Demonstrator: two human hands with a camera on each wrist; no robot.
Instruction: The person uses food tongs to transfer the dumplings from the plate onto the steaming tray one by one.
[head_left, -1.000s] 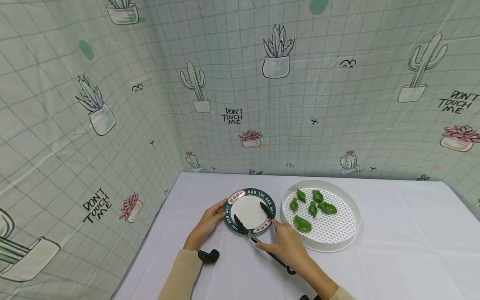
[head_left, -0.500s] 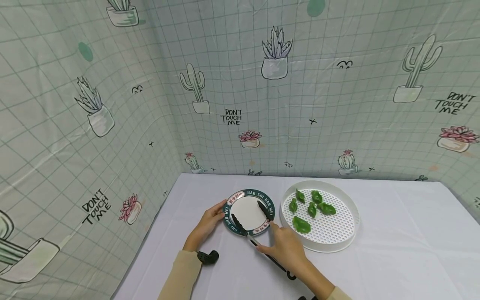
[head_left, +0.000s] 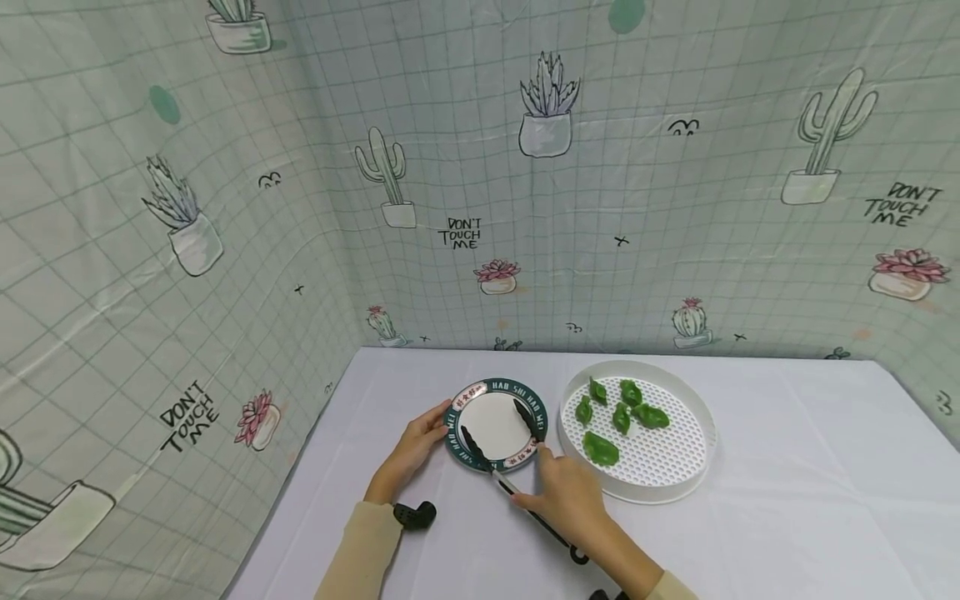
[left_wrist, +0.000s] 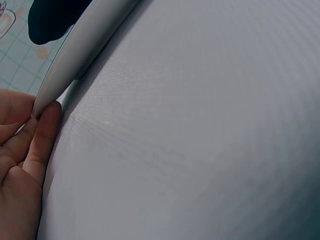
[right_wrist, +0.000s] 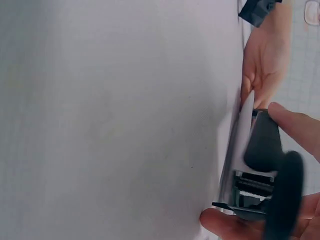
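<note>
A round plate (head_left: 459,402) with a dark green lettered rim and a bare white centre sits on the white table. My left hand (head_left: 437,419) holds its left rim; the left wrist view shows fingertips (left_wrist: 46,125) against the plate edge (left_wrist: 85,47). My right hand (head_left: 546,485) grips black tongs (head_left: 482,456), whose two spread tips hover over the plate with nothing between them. The right wrist view shows the tongs (right_wrist: 264,150) close up between thumb and fingers. Several green dumplings (head_left: 602,448) lie in a white perforated tray (head_left: 675,467) just right of the plate.
Cactus-print sheets wall off the table (head_left: 787,500) at the back and left. A black wrist mount (head_left: 415,515) sits on my left forearm. The table's left edge runs close beside my left arm.
My right hand and the tongs have drifted slightly left over the plate. The left hand keeps its hold on the rim.
</note>
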